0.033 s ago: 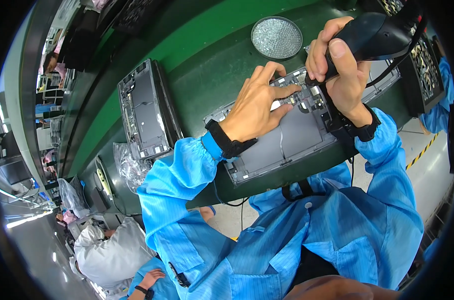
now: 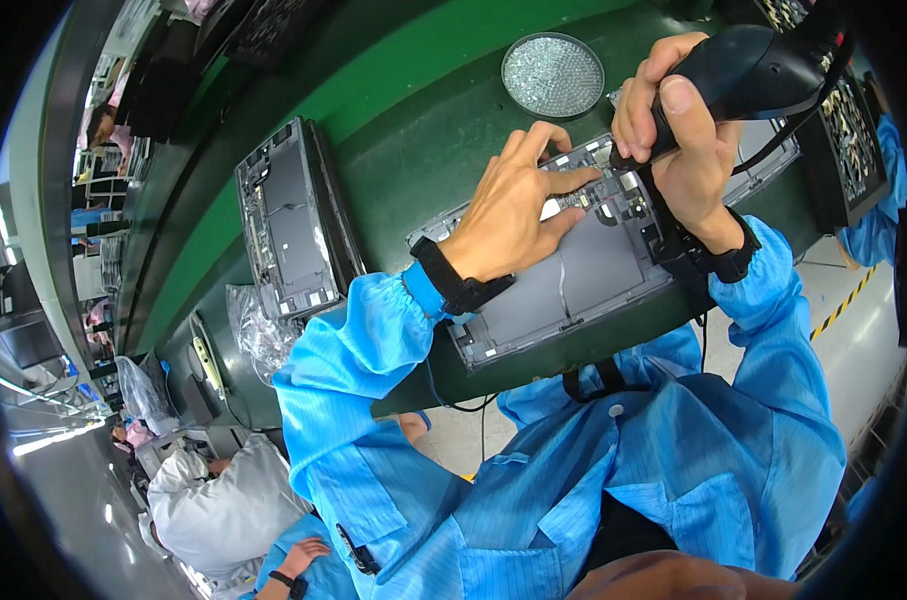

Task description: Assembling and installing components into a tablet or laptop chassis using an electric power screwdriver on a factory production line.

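An opened grey tablet-like device (image 2: 584, 275) lies on the green bench (image 2: 414, 170) in front of me, its inner parts showing. My left hand (image 2: 519, 215) rests flat on it, fingers spread, fingertips by the small parts near its far edge. My right hand (image 2: 679, 130) grips a black electric screwdriver (image 2: 759, 60), held upright with its tip down on the device's far right area. Both wrists wear black straps over blue sleeves.
A round metal dish (image 2: 553, 75) of small shiny pieces sits beyond the device. A second opened device (image 2: 289, 215) lies to the left, with crumpled plastic (image 2: 259, 330) near it. A dark parts tray (image 2: 854, 130) stands at the right. Another person (image 2: 224, 510) sits at lower left.
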{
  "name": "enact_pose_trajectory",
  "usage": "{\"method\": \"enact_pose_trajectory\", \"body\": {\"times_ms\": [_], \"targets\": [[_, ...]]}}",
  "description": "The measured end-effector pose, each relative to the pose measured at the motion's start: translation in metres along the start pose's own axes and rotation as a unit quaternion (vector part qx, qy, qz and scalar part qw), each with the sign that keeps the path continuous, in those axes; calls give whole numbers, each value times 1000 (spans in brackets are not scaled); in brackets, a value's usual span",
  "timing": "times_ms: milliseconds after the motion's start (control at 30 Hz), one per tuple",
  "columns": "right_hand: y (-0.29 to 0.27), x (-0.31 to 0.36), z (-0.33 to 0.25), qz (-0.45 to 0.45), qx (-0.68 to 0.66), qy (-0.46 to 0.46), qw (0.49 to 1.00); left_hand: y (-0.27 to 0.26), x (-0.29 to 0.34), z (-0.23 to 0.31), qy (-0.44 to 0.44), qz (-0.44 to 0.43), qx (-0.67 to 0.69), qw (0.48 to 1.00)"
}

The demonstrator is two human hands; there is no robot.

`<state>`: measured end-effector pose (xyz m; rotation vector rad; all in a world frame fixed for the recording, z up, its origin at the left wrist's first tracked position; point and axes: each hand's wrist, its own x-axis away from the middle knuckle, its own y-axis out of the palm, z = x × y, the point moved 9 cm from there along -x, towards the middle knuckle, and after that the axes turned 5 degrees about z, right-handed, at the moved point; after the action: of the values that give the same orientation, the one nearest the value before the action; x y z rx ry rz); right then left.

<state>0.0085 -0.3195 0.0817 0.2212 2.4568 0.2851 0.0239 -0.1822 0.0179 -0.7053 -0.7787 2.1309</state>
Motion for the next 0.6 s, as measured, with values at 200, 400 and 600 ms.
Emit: {"method": "enact_pose_trajectory", "body": {"times_ms": [200, 400, 600], "targets": [[-3, 1, -4, 0, -4, -7, 1000, 2, -4, -5, -30, -1, 29, 999], [-4, 1, -6, 4, -2, -7, 1000, 3, -1, 3, 22, -2, -24, 999], [-2, -2, -9, 19, -26, -10, 999, -14, -3, 4, 27, 96, -9, 995]]}}
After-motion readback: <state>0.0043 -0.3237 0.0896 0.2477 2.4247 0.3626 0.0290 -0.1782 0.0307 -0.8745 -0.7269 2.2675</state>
